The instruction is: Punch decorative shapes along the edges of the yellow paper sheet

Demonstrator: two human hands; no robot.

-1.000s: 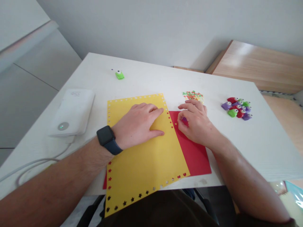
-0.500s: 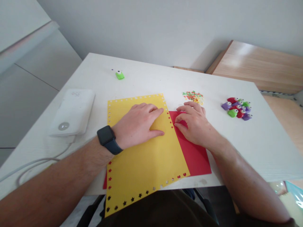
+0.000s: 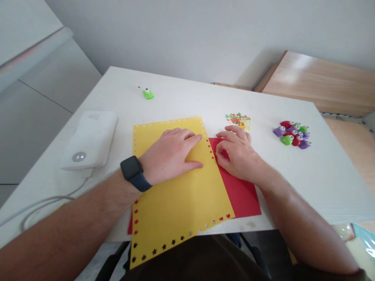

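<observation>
A yellow sheet of paper lies over a red sheet, its edges punched with small star, heart and other shaped holes. My left hand, with a dark watch on its wrist, rests flat on the yellow sheet, fingers stretched and thumb apart. At the sheet's right edge, over the red paper, my right hand has thumb and index finger pinched together, the other fingers loosely curled. Whatever lies between those fingertips is too small or hidden to make out.
Small punched-out paper bits lie in a pile beyond my right hand. Several coloured craft punches cluster at the right; one green punch sits at the back left. A white power bank with a cable lies left.
My right hand has shifted very slightly, its thumb and index finger drawing into a rounder pinch. The left hand and both sheets stay in place.
</observation>
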